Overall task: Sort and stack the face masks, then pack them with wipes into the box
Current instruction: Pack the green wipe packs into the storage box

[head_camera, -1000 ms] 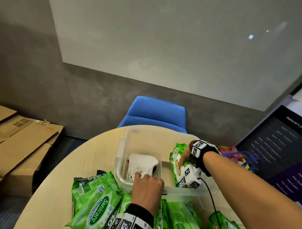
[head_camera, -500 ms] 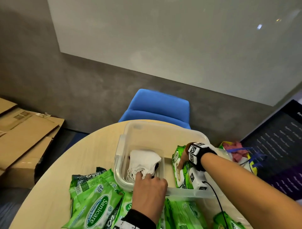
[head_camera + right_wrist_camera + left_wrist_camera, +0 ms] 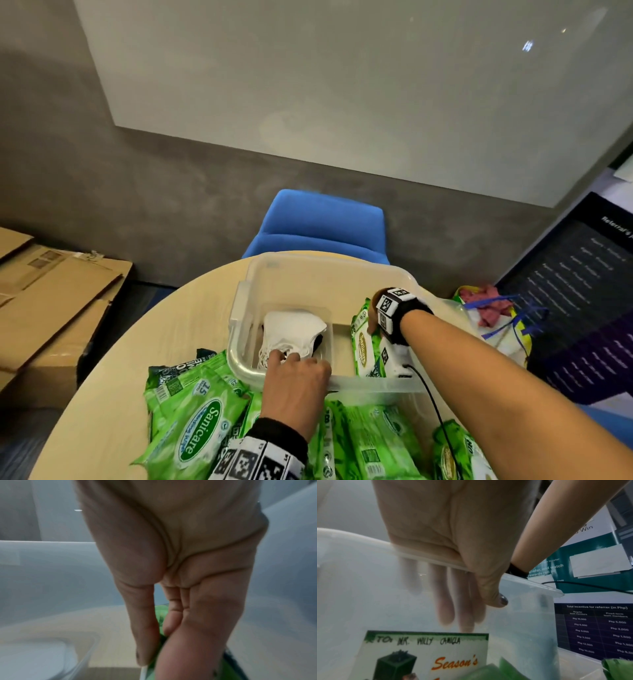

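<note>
Nearest, at the tabletop (image 3: 102,342) edge: loose green wipes packs (image 3: 198,431), lying flat and overlapping. Just beyond: left hand (image 3: 294,383) gripping the near wall of the clear plastic box (image 3: 239,308), fingers (image 3: 447,601) inside, thumb outside over the rim. Inside the box, left side, within a smaller clear inner tray (image 3: 327,329): stack of white face masks (image 3: 294,329), ear loops toward the near wall. Inside the box, right side: upright green wipes pack (image 3: 363,342), standing on edge against the right wall, pinched between thumb and fingers of the right hand (image 3: 375,315). Right of the box: plastic bag with pink cloth (image 3: 479,305). Beyond the tabletop: blue chair (image 3: 322,226); flattened cardboard boxes (image 3: 51,301) on the floor at left; dark printed banner (image 3: 575,274) at right.
</note>
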A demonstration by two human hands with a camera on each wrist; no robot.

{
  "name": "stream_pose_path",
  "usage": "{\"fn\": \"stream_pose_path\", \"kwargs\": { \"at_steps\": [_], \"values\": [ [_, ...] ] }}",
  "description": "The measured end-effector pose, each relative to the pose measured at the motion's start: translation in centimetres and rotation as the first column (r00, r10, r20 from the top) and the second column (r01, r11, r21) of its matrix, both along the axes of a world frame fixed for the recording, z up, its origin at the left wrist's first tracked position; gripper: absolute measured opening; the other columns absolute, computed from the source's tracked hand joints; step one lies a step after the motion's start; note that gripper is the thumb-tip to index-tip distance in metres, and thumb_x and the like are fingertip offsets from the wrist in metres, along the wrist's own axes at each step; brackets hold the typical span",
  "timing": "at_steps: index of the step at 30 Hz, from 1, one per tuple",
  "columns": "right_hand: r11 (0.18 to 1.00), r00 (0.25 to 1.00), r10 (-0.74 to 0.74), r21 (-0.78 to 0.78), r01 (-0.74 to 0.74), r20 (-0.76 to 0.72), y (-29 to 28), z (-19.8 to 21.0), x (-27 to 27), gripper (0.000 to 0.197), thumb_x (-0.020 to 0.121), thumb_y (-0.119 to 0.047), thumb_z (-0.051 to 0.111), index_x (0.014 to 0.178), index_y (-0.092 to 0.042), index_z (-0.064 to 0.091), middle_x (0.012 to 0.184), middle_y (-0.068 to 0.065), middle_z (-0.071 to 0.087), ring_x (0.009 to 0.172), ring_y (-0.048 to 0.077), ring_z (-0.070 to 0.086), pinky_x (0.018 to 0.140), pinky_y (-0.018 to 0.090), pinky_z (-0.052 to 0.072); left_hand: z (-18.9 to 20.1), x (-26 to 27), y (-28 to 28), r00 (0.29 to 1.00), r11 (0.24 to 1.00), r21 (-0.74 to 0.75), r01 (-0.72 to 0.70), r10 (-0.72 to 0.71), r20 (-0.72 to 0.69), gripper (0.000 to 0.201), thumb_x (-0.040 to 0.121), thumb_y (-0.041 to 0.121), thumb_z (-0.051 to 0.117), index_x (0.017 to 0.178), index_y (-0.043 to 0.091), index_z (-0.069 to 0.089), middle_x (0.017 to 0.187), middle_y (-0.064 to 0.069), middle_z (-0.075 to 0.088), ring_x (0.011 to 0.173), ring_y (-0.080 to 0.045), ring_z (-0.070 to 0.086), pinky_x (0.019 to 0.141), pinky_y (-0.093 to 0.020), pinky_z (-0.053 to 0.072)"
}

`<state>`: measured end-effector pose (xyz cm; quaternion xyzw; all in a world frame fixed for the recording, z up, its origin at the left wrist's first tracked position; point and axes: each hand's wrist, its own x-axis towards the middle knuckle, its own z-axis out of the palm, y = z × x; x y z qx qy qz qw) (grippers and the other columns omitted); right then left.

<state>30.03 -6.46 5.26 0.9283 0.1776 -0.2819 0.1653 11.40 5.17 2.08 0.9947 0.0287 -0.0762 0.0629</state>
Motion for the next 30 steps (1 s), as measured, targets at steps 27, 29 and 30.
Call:
{"fn": "stream_pose_path", "kwargs": {
  "at_steps": [27,29,30],
  "values": [
    [0.259,0.516,-0.593,0.46,0.849,-0.618,-28.6,-7.5,-18.7,0.019,0.086,-0.021,0.067,0.075,-0.019,0.052,0.052,-0.005,0.051,0.035,0.008,0.04,0.038,0.017,0.033,3.1,-2.5,-21.2,0.966,0.97,-0.228,0.083,-0.135,-0.221,0.034,0.091,0.039,0.055,0.101,0.007,0.063,0.109,-0.012,0.067,0.1,-0.029,0.063,0.082,-0.033,0.049],
    [0.156,0.481,-0.584,0.491,0.857,-0.654,-28.2,-9.3,-20.0,0.014,0.083,-0.019,0.07,0.08,-0.02,0.056,0.054,-0.009,0.057,0.039,0.003,0.047,0.04,0.018,0.036,0.8,-1.8,-23.1,0.946,0.983,-0.181,0.043,-0.098,-0.308,0.04,0.091,0.039,0.054,0.11,0.005,0.062,0.119,-0.013,0.065,0.109,-0.03,0.061,0.087,-0.033,0.048],
    [0.114,0.468,-0.585,0.504,0.856,-0.663,-28.0,-9.9,-20.3,0.016,0.079,-0.021,0.073,0.087,-0.015,0.06,0.063,-0.006,0.061,0.048,0.004,0.053,0.045,0.018,0.039,-0.2,-1.6,-23.7,0.941,0.985,-0.169,0.01,-0.066,-0.332,0.042,0.092,0.04,0.053,0.116,0.005,0.059,0.124,-0.012,0.062,0.113,-0.029,0.059,0.09,-0.032,0.047]
  ]
}}
